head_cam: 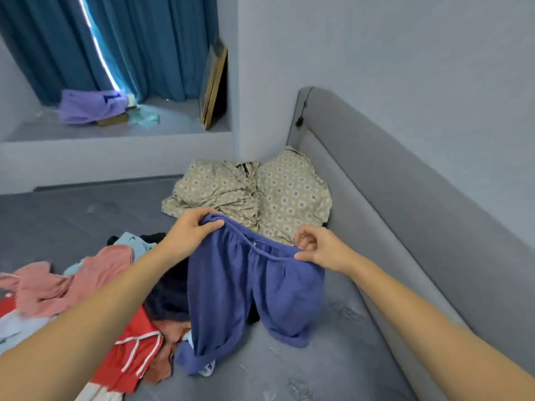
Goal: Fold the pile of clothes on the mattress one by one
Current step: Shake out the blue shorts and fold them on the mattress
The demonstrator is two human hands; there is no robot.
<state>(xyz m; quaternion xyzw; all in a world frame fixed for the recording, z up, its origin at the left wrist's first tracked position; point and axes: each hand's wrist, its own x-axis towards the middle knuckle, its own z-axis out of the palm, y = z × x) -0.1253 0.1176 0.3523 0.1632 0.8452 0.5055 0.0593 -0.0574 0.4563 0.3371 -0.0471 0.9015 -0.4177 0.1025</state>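
Observation:
A pair of blue trousers [246, 287] hangs by its elastic waistband above the grey mattress [333, 357], legs trailing down onto it. My left hand [189, 231] grips the waistband's left end. My right hand [322, 248] pinches the waistband's right end between thumb and fingers. To the left lies the pile of clothes: a pink garment [66, 287], a red garment with white stripes [130, 354], a light blue piece [131, 241] and a dark navy piece [169, 296], partly hidden under my left arm.
A beige patterned pillow and crumpled cover [260, 192] lie in the corner behind the trousers. The grey padded headboard [405, 227] runs along the right. A window ledge [115, 131] at the back holds a purple bag [89, 107] and a leaning frame [214, 85].

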